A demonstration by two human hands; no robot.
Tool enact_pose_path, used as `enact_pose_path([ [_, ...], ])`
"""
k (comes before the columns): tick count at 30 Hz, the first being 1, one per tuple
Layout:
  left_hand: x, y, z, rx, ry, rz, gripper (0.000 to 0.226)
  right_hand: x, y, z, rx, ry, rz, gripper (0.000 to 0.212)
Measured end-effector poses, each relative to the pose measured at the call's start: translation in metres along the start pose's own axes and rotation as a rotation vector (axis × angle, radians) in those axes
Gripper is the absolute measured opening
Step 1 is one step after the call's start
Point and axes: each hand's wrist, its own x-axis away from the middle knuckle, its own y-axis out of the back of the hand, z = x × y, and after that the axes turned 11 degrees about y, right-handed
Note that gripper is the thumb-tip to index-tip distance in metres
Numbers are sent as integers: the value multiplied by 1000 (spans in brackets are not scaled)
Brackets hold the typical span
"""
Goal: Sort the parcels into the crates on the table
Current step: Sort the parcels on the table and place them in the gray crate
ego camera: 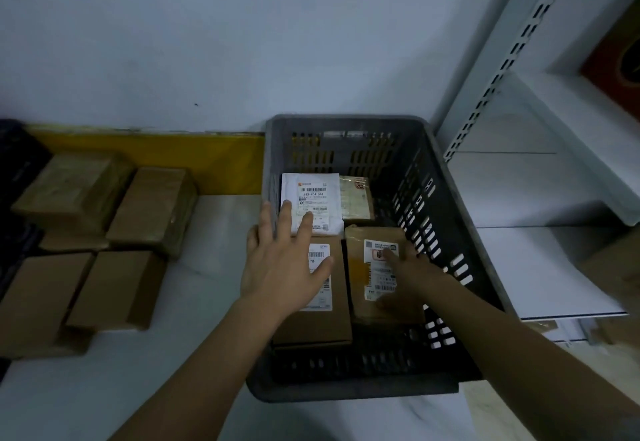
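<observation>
Left hand (pixel 284 267), fingers spread flat, over crate's (pixel 446 212) near-left box (pixel 313 322); right hand (pixel 412 264) presses near-right box (pixel 360 277), fingers blurred.

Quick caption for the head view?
Both hands reach over labelled parcels in the grey crate.

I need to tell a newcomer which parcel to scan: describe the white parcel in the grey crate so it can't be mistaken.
Find the grey slotted plastic crate on the white table. In its far left corner lies the flat white parcel with a barcode label, under the left hand's fingertips. Its neighbours in the crate are all brown cardboard; it alone is white.
</observation>
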Motion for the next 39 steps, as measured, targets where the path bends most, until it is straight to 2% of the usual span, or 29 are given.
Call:
enact_pose_path([
  [6,1,0,-1,-37,-1,-14,89,-8,18,4,97,85,23,146],
  [17,-3,-3,0,-24,25,-6,87,-2,24,11,199,120,0,144],
  [20,-3,2,4,27,40,-9,85,5,32,17,272,137,-54,133],
  [24,0,16,26,85,86,-29,87,18,46,41,312,94,-283,106],
  [28,4,30,68,98,160,-67,94,32,65,87,289,102,-475,94],
  [33,20,32,148,78,218,-105,90,61,81,177,186,202,-664,96],
  [39,63,35,264,17,273,-73,83,75,55,315,157,321,-747,89],
])
